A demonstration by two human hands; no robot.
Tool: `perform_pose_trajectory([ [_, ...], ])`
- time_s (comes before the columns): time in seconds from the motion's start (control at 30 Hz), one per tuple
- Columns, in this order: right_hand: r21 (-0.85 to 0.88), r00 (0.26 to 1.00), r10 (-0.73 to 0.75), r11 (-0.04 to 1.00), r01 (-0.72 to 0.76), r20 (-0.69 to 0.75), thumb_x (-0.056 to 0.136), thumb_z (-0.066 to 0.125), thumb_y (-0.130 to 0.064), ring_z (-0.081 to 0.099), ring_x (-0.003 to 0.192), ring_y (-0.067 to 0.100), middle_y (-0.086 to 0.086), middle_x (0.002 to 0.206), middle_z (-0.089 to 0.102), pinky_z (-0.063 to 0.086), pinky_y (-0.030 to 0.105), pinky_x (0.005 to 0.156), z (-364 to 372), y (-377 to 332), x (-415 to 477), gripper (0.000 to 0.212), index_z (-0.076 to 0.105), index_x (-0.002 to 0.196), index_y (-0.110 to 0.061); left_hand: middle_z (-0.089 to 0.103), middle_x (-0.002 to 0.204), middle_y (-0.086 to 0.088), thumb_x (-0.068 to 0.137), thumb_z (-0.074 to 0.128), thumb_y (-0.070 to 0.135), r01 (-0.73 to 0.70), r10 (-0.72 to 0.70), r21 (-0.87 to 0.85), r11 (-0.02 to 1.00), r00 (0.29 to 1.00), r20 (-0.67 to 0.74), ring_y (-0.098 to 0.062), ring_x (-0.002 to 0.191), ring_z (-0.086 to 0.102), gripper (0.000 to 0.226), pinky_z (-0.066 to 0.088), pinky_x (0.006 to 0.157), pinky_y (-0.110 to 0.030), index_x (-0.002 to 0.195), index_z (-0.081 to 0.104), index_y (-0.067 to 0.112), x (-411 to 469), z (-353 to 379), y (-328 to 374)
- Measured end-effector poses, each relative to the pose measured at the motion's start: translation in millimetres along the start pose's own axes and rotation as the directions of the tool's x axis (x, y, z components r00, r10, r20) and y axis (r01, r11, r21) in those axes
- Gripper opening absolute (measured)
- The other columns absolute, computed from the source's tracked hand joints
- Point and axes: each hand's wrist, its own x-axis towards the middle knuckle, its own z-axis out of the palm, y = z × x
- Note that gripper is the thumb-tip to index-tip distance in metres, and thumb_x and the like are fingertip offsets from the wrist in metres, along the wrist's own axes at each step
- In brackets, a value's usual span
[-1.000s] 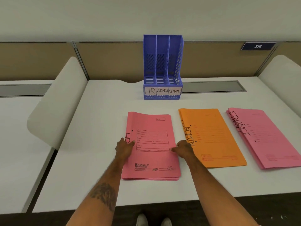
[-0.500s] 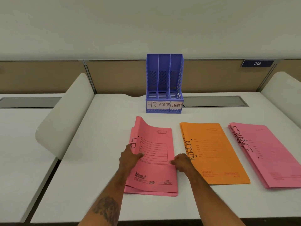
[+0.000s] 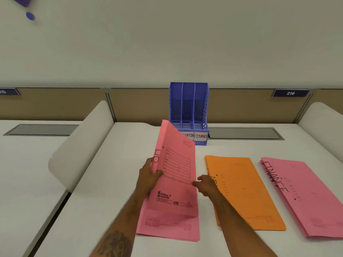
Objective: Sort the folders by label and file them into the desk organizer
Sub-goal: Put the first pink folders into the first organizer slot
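Observation:
A pink folder marked HR (image 3: pixel 176 169) is tilted up off the pink HR pile (image 3: pixel 167 227), its far end raised toward the organizer. My left hand (image 3: pixel 148 178) grips its left edge. My right hand (image 3: pixel 207 184) touches its right edge with loosely curled fingers. An orange ADMIN pile (image 3: pixel 243 190) lies to the right, and a pink FINANCE pile (image 3: pixel 306 195) lies further right. The blue three-slot desk organizer (image 3: pixel 189 108) stands at the back of the white desk (image 3: pixel 111 182); its ADMIN and FINANCE labels show, the HR label is hidden behind the lifted folder.
White curved dividers stand at the desk's left (image 3: pixel 81 145) and right (image 3: pixel 323 119). A grey cable tray (image 3: pixel 243 133) runs behind the organizer on the right. A brown partition with a plate reading 216 (image 3: pixel 290 93) backs the desk.
The top HR folder has come up off its pile, lifted by my left hand, and now stands tilted in front of the organizer. My right hand stays at its right edge.

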Motion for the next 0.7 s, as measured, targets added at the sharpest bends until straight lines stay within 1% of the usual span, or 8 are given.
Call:
perform_pose_trajectory([
  [0.1, 0.056, 0.985, -0.149, 0.987, 0.154, -0.082, 0.09, 0.063, -0.044, 0.062, 0.107, 0.024, 0.011, 0.126, 0.062, 0.052, 0.037, 0.09, -23.5, -48.9, -4.4, 0.054, 0.053, 0.132, -0.011, 0.066, 0.113, 0.001, 0.093, 0.064, 0.026, -0.11, 0.11, 0.022, 0.994, 0.994, -0.01, -0.02, 0.088, 0.072, 0.039, 0.063, 0.074, -0.042, 0.128, 0.045, 0.025, 3.8, 7.2, 26.1],
  [0.17, 0.102, 0.96, -0.251, 0.959, 0.264, -0.129, 0.088, 0.058, -0.056, 0.062, 0.108, 0.025, 0.008, 0.126, 0.062, 0.052, 0.043, 0.094, -39.6, -88.9, -10.0, 0.058, 0.055, 0.129, -0.015, 0.066, 0.112, 0.003, 0.096, 0.059, 0.031, -0.162, 0.163, 0.052, 0.985, 0.986, -0.017, -0.014, 0.086, 0.071, 0.032, 0.062, 0.069, -0.033, 0.123, 0.042, 0.03, 7.1, 11.2, 42.5],
  [0.23, 0.112, 0.926, -0.331, 0.929, 0.353, -0.18, 0.084, 0.052, -0.07, 0.061, 0.105, 0.021, 0.005, 0.127, 0.062, 0.051, 0.041, 0.089, -55.5, -130.2, -19.2, 0.069, 0.053, 0.13, -0.019, 0.065, 0.111, 0.003, 0.099, 0.052, 0.03, -0.186, 0.189, 0.083, 0.979, 0.982, -0.026, -0.012, 0.085, 0.069, 0.027, 0.061, 0.068, -0.031, 0.123, 0.04, 0.03, 11.7, 14.4, 56.2],
  [0.33, 0.112, 0.869, -0.416, 0.882, 0.457, -0.27, 0.074, 0.044, -0.085, 0.05, 0.095, 0.014, 0.003, 0.134, 0.056, 0.041, 0.032, 0.074, -77.6, -188.5, -33.6, 0.089, 0.041, 0.139, -0.025, 0.065, 0.108, -0.001, 0.102, 0.046, 0.028, -0.222, 0.229, 0.126, 0.967, 0.973, -0.04, -0.018, 0.084, 0.07, 0.027, 0.062, 0.072, -0.042, 0.127, 0.036, 0.024, 17.4, 19.5, 72.0],
  [0.43, 0.024, 0.812, -0.46, 0.865, 0.501, -0.36, 0.063, 0.04, -0.094, 0.052, 0.083, 0.018, -0.002, 0.114, 0.057, 0.038, 0.031, 0.059, -97.3, -238.8, -44.5, 0.107, 0.027, 0.145, -0.027, 0.066, 0.109, -0.001, 0.103, 0.043, 0.027, -0.294, 0.308, 0.163, 0.942, 0.949, -0.07, -0.017, 0.078, 0.07, 0.028, 0.062, 0.07, -0.042, 0.129, 0.033, 0.024, 25.1, 23.5, 81.5],
  [0.53, -0.202, 0.753, -0.499, 0.865, 0.459, -0.428, 0.065, 0.049, -0.087, 0.056, 0.085, 0.024, -0.004, 0.098, 0.051, 0.041, 0.035, 0.061, -110.8, -277.2, -47.7, 0.102, 0.026, 0.14, -0.022, 0.067, 0.108, 0.0, 0.103, 0.042, 0.028, -0.36, 0.391, 0.218, 0.907, 0.913, -0.118, -0.017, 0.073, 0.069, 0.028, 0.062, 0.065, -0.041, 0.129, 0.033, 0.025, 38.1, 23.7, 91.3],
  [0.6, -0.287, 0.711, -0.502, 0.865, 0.411, -0.492, 0.07, 0.056, -0.074, 0.059, 0.086, 0.026, -0.003, 0.099, 0.056, 0.044, 0.036, 0.065, -116.6, -296.7, -46.8, 0.089, 0.032, 0.135, -0.018, 0.067, 0.11, 0.0, 0.104, 0.041, 0.029, -0.388, 0.428, 0.235, 0.891, 0.892, -0.149, -0.017, 0.073, 0.07, 0.026, 0.062, 0.063, -0.041, 0.128, 0.032, 0.026, 49.6, 22.6, 97.7],
  [0.7, -0.331, 0.652, -0.497, 0.868, 0.371, -0.573, 0.076, 0.057, -0.057, 0.059, 0.083, 0.027, 0.004, 0.103, 0.063, 0.048, 0.035, 0.066, -120.5, -318.7, -46.2, 0.071, 0.037, 0.129, -0.015, 0.067, 0.116, -0.001, 0.104, 0.042, 0.028, -0.443, 0.483, 0.218, 0.87, 0.854, -0.192, -0.022, 0.08, 0.071, 0.027, 0.062, 0.066, -0.043, 0.129, 0.033, 0.027, 67.0, 19.8, 106.8],
])
